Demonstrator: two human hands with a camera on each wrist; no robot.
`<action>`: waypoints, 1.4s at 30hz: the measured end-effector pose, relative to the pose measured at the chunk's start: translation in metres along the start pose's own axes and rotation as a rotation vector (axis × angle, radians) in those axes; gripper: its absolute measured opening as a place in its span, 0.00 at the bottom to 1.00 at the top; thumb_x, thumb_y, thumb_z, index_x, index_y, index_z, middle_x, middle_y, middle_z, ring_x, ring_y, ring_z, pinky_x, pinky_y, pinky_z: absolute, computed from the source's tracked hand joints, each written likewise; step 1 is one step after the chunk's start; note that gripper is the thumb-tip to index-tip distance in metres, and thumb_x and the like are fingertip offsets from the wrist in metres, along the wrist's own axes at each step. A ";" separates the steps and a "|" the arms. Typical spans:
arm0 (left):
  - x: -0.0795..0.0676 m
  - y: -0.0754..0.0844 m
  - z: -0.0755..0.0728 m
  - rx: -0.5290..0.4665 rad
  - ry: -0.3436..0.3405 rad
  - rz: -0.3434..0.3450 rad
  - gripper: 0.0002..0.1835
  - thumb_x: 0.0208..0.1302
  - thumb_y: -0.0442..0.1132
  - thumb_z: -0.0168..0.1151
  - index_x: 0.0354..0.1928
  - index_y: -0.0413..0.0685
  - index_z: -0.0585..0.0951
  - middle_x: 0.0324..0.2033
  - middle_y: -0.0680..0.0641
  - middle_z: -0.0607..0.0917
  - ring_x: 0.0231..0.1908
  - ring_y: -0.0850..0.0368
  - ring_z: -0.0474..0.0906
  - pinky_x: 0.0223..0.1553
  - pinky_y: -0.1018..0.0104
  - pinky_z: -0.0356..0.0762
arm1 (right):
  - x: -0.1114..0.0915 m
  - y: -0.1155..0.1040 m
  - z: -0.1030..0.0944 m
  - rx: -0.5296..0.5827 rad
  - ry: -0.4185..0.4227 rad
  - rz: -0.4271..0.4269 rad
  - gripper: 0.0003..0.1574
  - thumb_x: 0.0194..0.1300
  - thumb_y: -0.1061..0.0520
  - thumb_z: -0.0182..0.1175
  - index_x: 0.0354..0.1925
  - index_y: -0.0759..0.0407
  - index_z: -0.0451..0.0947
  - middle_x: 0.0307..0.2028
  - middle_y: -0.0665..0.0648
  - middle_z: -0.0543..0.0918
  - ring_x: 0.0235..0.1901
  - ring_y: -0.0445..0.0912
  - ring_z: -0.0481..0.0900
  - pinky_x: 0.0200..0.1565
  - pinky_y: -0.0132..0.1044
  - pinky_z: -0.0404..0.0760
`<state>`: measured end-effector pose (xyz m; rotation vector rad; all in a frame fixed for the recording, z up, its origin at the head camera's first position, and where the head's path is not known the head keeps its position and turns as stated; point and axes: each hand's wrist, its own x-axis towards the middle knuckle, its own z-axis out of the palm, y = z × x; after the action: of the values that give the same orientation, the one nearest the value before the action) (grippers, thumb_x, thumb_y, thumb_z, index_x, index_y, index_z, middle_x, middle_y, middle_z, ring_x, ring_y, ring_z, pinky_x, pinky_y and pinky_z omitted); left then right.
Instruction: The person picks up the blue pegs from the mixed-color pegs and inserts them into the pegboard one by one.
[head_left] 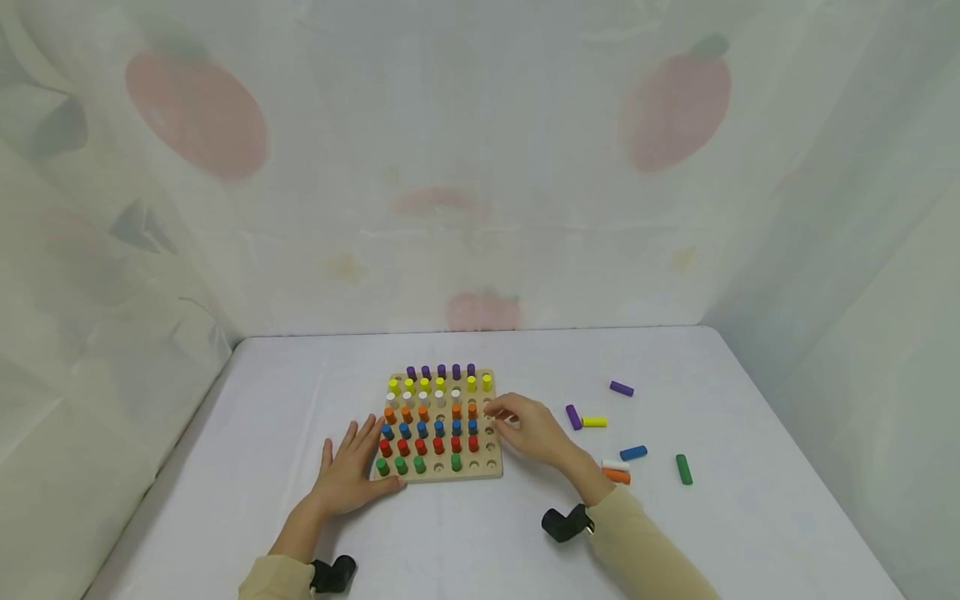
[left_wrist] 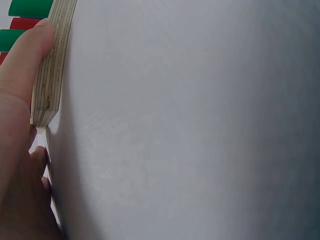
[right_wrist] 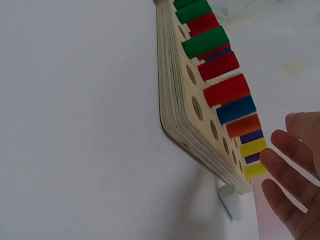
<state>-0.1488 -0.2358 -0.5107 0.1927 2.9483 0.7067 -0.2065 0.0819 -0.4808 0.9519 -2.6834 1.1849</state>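
A wooden pegboard lies on the table, with rows of purple, yellow, white, orange, blue, red and green pegs upright in it. Spread along its left side is my left hand, whose thumb rests against the front edge near a green peg. My right hand hovers at the board's right edge by the orange row, fingers bent loosely, nothing visible between them. Beside that edge a white peg lies on the table, hidden by the hand in the head view. Several holes in the right column are bare.
Loose pegs lie right of the board: purple, another purple, yellow, blue, white, orange and green. Pale fabric walls with fruit prints enclose the table on the back and sides.
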 end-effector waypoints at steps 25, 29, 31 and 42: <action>0.001 -0.003 0.001 -0.008 -0.005 -0.003 0.58 0.40 0.72 0.63 0.71 0.53 0.53 0.71 0.42 0.52 0.69 0.36 0.39 0.60 0.31 0.23 | -0.052 0.025 -0.058 -0.062 0.083 0.053 0.18 0.59 0.58 0.62 0.49 0.52 0.76 0.45 0.47 0.81 0.45 0.46 0.80 0.46 0.41 0.80; 0.002 -0.003 0.002 -0.005 -0.006 -0.003 0.58 0.40 0.72 0.62 0.71 0.53 0.53 0.71 0.42 0.52 0.69 0.36 0.39 0.61 0.31 0.23 | -0.061 0.031 -0.069 -0.054 0.125 0.016 0.20 0.57 0.62 0.64 0.49 0.57 0.76 0.44 0.56 0.82 0.44 0.51 0.80 0.44 0.46 0.80; 0.002 -0.003 0.002 -0.004 -0.005 -0.002 0.59 0.40 0.72 0.62 0.71 0.53 0.53 0.71 0.42 0.52 0.69 0.36 0.39 0.61 0.31 0.23 | -0.065 0.034 -0.073 -0.058 0.141 0.024 0.21 0.56 0.63 0.64 0.49 0.57 0.75 0.44 0.57 0.82 0.44 0.51 0.80 0.44 0.46 0.80; 0.001 -0.002 0.001 -0.009 -0.002 0.005 0.58 0.40 0.71 0.63 0.71 0.52 0.53 0.71 0.42 0.52 0.69 0.36 0.40 0.61 0.31 0.24 | -0.091 0.051 -0.095 -0.134 0.240 0.080 0.23 0.55 0.65 0.64 0.51 0.58 0.74 0.46 0.53 0.81 0.45 0.47 0.78 0.43 0.45 0.81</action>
<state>-0.1497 -0.2374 -0.5123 0.2004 2.9431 0.7198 -0.1798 0.2198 -0.4736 0.6448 -2.5900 1.0413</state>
